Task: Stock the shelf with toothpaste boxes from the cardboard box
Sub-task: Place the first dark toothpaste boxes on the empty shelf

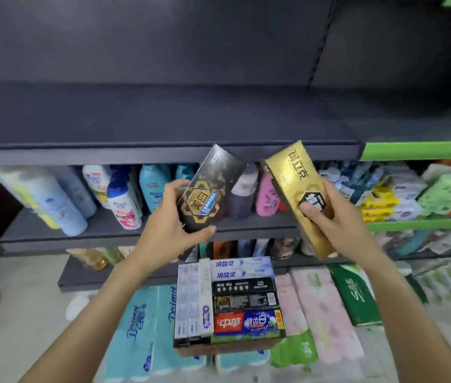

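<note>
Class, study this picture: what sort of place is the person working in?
Most likely a small shop aisle: dark tiered shelves, rows of shampoo-type bottles, and a cardboard box of assorted toothpaste boxes being stocked.

Both bare forearms reach up from 7 and 5 o'clock; left hand [172, 217] and right hand [329, 214] each have fingers curled in a grip.

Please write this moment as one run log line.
left hand: holds black toothpaste box | right hand: holds gold toothpaste box | dark shelf: bare | cardboard box: still stocked
</note>
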Action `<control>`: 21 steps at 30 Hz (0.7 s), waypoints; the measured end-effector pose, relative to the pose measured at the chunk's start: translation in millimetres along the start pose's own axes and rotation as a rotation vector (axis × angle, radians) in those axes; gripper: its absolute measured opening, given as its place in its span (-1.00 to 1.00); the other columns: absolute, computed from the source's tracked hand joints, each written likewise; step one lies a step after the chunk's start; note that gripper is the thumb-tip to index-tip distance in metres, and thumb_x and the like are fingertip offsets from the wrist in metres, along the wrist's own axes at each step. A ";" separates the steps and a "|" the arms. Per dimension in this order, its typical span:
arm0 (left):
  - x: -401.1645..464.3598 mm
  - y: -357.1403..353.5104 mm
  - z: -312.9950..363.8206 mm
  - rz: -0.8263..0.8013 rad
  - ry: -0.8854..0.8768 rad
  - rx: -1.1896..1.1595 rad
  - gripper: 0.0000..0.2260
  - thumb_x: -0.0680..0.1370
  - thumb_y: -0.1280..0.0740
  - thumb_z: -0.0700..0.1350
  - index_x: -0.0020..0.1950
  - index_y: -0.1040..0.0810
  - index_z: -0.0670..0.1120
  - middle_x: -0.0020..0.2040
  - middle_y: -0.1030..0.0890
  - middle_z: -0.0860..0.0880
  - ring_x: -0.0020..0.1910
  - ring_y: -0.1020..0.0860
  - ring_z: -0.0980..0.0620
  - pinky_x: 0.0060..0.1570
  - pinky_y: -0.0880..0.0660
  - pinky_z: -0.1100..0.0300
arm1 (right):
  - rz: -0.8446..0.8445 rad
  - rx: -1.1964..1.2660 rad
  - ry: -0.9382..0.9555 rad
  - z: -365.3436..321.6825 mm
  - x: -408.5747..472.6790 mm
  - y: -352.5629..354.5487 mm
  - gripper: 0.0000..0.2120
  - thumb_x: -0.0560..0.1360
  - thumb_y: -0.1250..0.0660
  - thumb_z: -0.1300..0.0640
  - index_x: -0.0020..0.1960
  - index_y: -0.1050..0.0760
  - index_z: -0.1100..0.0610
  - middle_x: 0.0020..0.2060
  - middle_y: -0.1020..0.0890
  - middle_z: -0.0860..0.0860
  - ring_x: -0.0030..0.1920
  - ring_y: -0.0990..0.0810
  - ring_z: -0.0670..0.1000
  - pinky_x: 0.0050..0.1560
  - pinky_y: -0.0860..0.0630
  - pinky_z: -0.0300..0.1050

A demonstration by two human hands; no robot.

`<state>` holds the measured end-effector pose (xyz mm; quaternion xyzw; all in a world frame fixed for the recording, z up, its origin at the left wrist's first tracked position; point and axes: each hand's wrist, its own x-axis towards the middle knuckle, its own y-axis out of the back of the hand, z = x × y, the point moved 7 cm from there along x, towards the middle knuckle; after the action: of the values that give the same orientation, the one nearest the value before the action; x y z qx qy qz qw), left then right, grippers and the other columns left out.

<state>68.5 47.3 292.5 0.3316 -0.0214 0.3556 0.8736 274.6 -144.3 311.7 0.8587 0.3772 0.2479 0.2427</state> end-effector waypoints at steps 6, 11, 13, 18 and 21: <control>45.2 10.0 75.2 0.089 -0.220 0.238 -0.31 0.25 -0.57 0.02 0.19 -0.21 0.24 0.08 -0.43 0.37 0.10 -0.49 0.19 0.02 -0.41 0.22 | 0.197 -0.385 0.221 -39.3 57.5 94.5 -0.45 0.45 -0.36 -0.07 0.40 -0.28 -0.14 0.21 -0.52 -0.10 0.20 -0.49 -0.01 0.15 -0.44 0.02; 83.4 0.0 102.3 0.189 -0.276 0.341 -0.30 0.25 -0.55 0.05 0.26 -0.24 0.18 0.11 -0.43 0.32 0.12 -0.49 0.16 -0.02 -0.41 0.24 | 0.167 -0.655 0.377 -48.3 152.3 124.1 -0.52 0.41 -0.42 -0.02 0.29 -0.36 -0.11 0.12 -0.56 -0.08 0.06 -0.51 0.10 -0.03 -0.43 0.00; 97.4 -4.1 105.1 0.232 -0.222 0.271 -0.31 0.24 -0.56 0.05 0.24 -0.25 0.18 0.08 -0.46 0.35 0.07 -0.49 0.25 -0.03 -0.38 0.35 | 0.069 -0.622 0.425 -41.5 197.2 119.0 -0.52 0.41 -0.45 0.06 0.27 -0.39 -0.08 0.15 -0.57 -0.07 0.09 -0.52 0.08 0.01 -0.41 -0.01; 141.5 -13.2 100.5 0.324 -0.026 0.070 -0.32 0.25 -0.57 0.09 0.24 -0.28 0.11 0.03 -0.53 0.26 0.03 -0.54 0.18 0.03 -0.42 0.22 | -0.122 -0.527 0.412 -13.3 289.2 81.5 -0.53 0.44 -0.44 0.13 0.30 -0.40 -0.05 0.16 -0.57 -0.03 0.14 -0.51 0.08 0.02 -0.42 -0.05; 164.0 -19.5 89.4 0.327 0.100 -0.085 -0.28 0.17 -0.52 0.21 0.24 -0.26 0.21 0.06 -0.59 0.16 0.05 -0.57 0.09 0.13 -0.48 0.09 | -0.156 -0.531 0.371 11.0 322.0 58.8 -0.53 0.46 -0.41 0.14 0.33 -0.41 -0.05 0.23 -0.56 0.00 0.20 -0.51 0.12 0.15 -0.45 0.00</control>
<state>221.0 83.3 396.0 0.2686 -0.0465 0.5076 0.8173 503.1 65.3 416.9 0.6741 0.4018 0.4703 0.4036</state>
